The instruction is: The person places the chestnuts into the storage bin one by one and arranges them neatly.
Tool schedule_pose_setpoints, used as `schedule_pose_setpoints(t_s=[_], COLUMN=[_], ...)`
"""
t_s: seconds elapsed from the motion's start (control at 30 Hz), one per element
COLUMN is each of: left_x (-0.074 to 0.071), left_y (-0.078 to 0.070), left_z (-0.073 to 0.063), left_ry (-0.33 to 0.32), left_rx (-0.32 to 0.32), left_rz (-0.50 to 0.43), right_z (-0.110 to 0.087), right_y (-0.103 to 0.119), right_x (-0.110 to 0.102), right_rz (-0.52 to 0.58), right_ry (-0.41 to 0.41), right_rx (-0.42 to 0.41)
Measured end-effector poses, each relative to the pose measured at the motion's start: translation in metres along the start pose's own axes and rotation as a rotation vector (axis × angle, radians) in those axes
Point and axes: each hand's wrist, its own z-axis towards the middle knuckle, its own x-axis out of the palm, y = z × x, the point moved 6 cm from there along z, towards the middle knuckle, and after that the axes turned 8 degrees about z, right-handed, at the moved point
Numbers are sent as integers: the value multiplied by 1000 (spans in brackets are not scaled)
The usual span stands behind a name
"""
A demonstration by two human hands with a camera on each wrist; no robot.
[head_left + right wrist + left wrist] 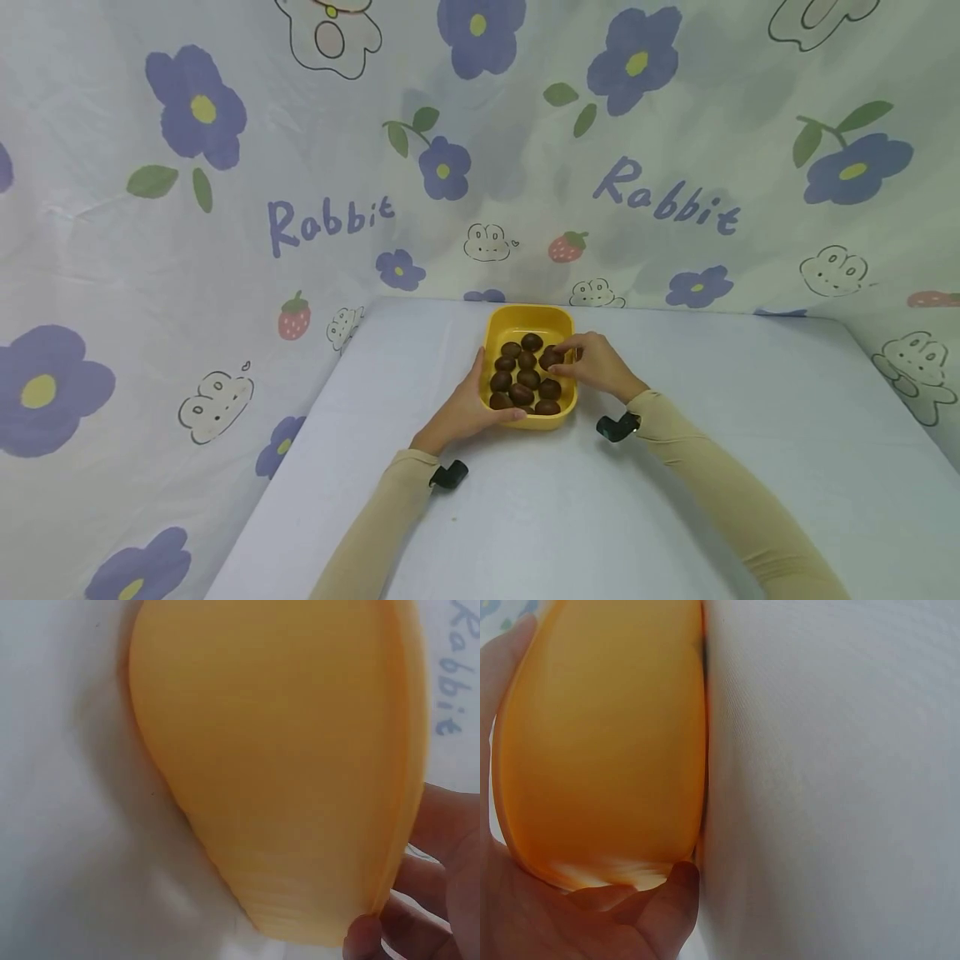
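A yellow plastic tub (528, 422) with rounded corners lies on the white table and holds several dark brown, egg-shaped pieces (521, 394) in a loose layer. My left hand (467, 408) grips the tub's near-left corner, fingers along the left side and thumb across the front rim; the left wrist view shows the tub wall (607, 750) between thumb and fingers. Reaching over the right rim, my right hand (596, 362) pinches one brown egg-shaped piece (551, 356) between thumb and fingers. In the right wrist view the tub wall (277, 765) hides that piece.
The white tablecloth (705, 392) spreads out around the tub. Behind and beside the table hangs a cloth (502, 125) printed with purple flowers, rabbits and strawberries. A small black device (618, 427) is strapped at each wrist.
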Motion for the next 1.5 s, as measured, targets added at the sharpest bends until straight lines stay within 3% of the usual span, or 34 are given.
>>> schedule_pose_setpoints(t_s=[0.23, 0.47, 0.8, 1.33, 1.5], left_x=[1, 1, 2, 4, 5], left_y=[-1, -2, -1, -1, 0], left_z=[0, -1, 0, 5, 5], left_ry=[0, 16, 9, 21, 12], left_rx=[-16, -55, -58, -46, -42], left_rz=[13, 24, 35, 31, 30], right_z=[3, 6, 9, 8, 3], right_y=[-1, 0, 0, -1, 3], right_x=[7, 9, 12, 9, -2], right_rz=[-82, -179, -255, -226, -193], right_ry=[42, 48, 86, 95, 53], right_rx=[60, 62, 105, 127, 111])
